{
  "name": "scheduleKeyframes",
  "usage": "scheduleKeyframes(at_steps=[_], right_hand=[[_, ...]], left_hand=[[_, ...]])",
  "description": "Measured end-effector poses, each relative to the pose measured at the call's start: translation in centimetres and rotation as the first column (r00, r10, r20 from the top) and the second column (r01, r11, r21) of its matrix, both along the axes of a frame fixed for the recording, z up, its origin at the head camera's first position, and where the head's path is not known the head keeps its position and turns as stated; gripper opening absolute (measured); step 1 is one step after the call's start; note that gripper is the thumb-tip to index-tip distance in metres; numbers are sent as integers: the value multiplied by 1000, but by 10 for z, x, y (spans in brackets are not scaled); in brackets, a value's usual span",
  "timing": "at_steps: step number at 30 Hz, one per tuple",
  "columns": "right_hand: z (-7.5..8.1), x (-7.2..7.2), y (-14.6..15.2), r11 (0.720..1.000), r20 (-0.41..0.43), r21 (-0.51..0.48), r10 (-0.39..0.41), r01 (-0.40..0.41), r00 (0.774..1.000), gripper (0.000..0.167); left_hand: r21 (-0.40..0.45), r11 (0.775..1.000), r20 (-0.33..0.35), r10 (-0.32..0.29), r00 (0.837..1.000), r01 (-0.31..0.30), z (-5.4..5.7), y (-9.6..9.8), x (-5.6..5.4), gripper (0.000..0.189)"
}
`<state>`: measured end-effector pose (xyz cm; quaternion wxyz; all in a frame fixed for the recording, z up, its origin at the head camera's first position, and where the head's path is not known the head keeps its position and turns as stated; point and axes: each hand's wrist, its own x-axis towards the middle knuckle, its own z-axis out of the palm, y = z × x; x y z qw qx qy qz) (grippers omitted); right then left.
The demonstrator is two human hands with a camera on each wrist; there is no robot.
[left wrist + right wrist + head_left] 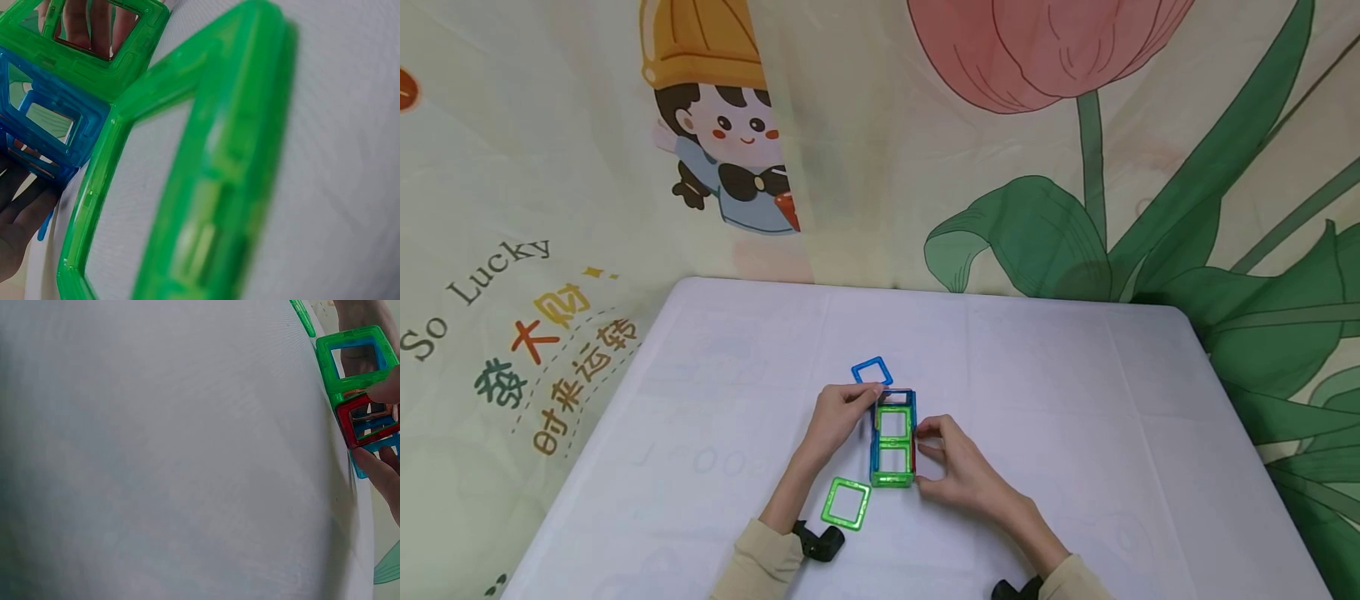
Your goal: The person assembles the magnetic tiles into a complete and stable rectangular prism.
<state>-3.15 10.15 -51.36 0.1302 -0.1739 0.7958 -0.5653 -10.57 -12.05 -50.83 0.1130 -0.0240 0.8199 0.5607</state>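
A box-like structure of magnetic tiles (893, 479) stands on the table, with green, blue and red square frames. At its far left corner, my left hand (841, 414) holds the blue end with its fingertips. My right hand (958, 467) is at the right side, thumb near and fingers far, gripping a red magnetic tile (349, 425) in that wall. The right wrist view shows a green tile (326, 359) beside the red one. In the left wrist view, blue tiles (94, 119) form the left wall, and left fingers (34, 209) touch their far end.
A loose green square tile (826, 508) lies near the left wrist, close to the structure's near left corner. Beyond the left hand lies a loose blue square tile (855, 372). The white table (1037, 375) meets a printed cloth backdrop (865, 167) at its far edge.
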Motion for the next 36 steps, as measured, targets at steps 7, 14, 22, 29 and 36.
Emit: scheduleKeyframes(at_steps=[7, 14, 22, 29, 36], right_hand=[[1, 4, -1, 999, 9, 40, -15, 14, 1000, 72], [4, 19, -12, 988, -18, 142, -62, 64, 998, 74], [0, 29, -29, 945, -216, 244, -165, 217, 962, 57], [2, 30, -26, 921, -251, 273, -212, 279, 944, 50], [4, 24, -12, 898, -262, 280, -268, 339, 927, 44]], left_hand=[[-15, 1000, -4, 2, 1000, -2, -1, -1, 0, 29], [2, 1000, -23, -8, 1000, 8, 0, -3, 1, 28], [22, 999, -33, -27, 999, 28, 1, -1, 2, 31], [32, 999, -31, -7, 999, 8, 1, -4, 5, 27], [28, 999, -33, -21, 999, 22, 3, -8, 10, 28]])
